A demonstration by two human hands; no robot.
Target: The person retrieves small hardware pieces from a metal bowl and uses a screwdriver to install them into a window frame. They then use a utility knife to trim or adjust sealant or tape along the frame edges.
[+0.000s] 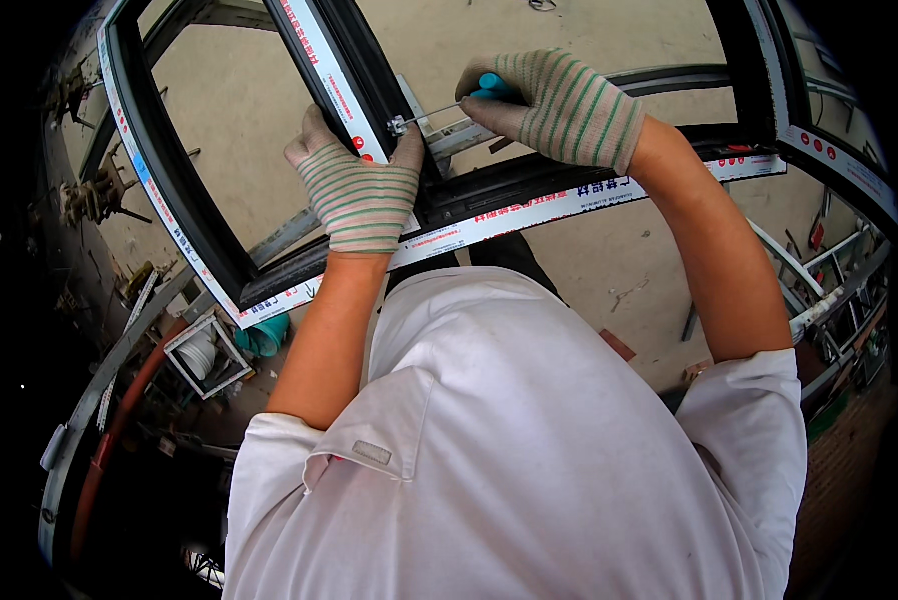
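A black window frame (pixel 529 180) with white printed protective film lies across in front of me. My left hand (pixel 362 200), in a striped knit glove, grips the frame's dividing bar (pixel 331 72), thumb on its right side and fingers on its left. Beside that thumb, a small metal fitting (pixel 397 126) sits against the bar's right side. In a matching glove, my right hand (pixel 574 112) is closed round the teal handle of a screwdriver (pixel 491 87). Its thin shaft points left, with the tip at the fitting. Whether the tip sits in a screw is too small to tell.
Grey metal rails (pixel 294 235) pass under the frame. At the lower left are a teal bucket (pixel 263 336), a square frame (pixel 172 350) around a white coil, and a red-brown pipe (pixel 114 440). Metal bars (pixel 819 300) are stacked at the right.
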